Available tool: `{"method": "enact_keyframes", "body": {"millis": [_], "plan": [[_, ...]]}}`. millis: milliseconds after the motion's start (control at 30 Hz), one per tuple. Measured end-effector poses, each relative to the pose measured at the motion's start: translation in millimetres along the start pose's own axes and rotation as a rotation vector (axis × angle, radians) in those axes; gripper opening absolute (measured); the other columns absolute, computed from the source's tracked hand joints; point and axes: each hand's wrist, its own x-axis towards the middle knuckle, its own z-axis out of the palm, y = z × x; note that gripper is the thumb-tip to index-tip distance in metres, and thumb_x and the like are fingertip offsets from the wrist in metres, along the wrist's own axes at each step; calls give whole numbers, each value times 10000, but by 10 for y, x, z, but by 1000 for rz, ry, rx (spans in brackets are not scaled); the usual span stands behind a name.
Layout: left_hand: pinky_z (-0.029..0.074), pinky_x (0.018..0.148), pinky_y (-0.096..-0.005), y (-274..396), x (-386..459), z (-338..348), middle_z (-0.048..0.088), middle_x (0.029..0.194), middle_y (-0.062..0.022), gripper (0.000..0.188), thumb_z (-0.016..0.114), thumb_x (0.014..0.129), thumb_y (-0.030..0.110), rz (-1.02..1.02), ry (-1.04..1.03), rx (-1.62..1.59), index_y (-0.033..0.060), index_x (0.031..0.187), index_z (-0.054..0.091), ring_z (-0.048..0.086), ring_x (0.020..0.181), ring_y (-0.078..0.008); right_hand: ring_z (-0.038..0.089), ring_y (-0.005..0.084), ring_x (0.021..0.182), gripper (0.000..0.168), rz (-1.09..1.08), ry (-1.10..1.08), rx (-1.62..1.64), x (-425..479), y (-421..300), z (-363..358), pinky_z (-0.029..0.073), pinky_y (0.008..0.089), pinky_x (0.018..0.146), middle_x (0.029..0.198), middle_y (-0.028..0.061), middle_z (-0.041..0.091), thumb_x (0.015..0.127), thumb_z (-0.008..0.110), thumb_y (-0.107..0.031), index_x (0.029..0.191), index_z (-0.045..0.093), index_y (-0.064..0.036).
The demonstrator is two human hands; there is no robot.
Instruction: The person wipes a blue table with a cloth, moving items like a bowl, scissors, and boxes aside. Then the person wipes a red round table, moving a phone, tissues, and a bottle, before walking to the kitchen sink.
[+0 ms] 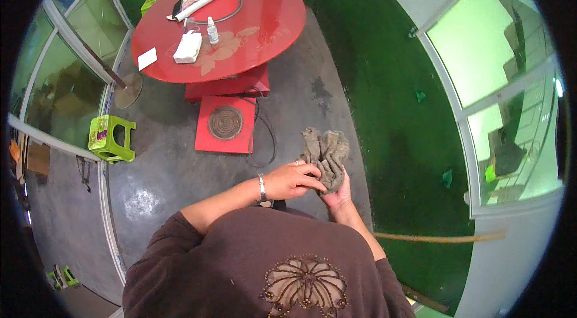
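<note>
A crumpled grey-brown cloth (331,155) is bunched up between my two hands, in front of my body and above the floor. My left hand (293,179), with a ring and a metal watch or bracelet at the wrist, pinches its near left side. From below and the right, my right hand (339,194) supports the same cloth; most of its fingers are hidden behind the folds.
Ahead stands a round red table (275,16) bearing a tissue pack (188,48), a spray bottle (212,31) and a white roll (199,5). Beneath it is a red base (205,137) with a cable (273,137) beside it. A green plastic stool (112,137) stands left; a green wall (396,115) rises right.
</note>
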Motion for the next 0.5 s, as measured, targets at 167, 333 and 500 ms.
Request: {"method": "enact_keyframes", "body": {"millis": [167,333,500], "plan": [[422,974,-383,-481,310,-352,571,1272,-70,416,590,831,71,-61,124,-142,189,1228,623,542,1096,-277,547,307,1158,410,18,-59,7,677,-462,259,440,443,1000,1268,149,574,983,405,-293,1284,521,-41],[419,985,-397,-1227,520,-639,592,1260,-99,411,581,837,76,-291,512,40,126,1245,596,541,1148,-297,484,325,1233,487,34,-8,-86,1656,-1076,390,377,483,1064,1340,134,518,966,436,-353,1349,468,-55],[421,987,-401,-1960,843,-935,603,1242,-104,365,581,854,83,-614,814,151,103,1217,601,554,1147,-295,489,291,1236,471,-62,-150,-246,2782,-1765,1041,410,466,1049,1383,87,483,965,500,-273,1406,407,-139]]}}
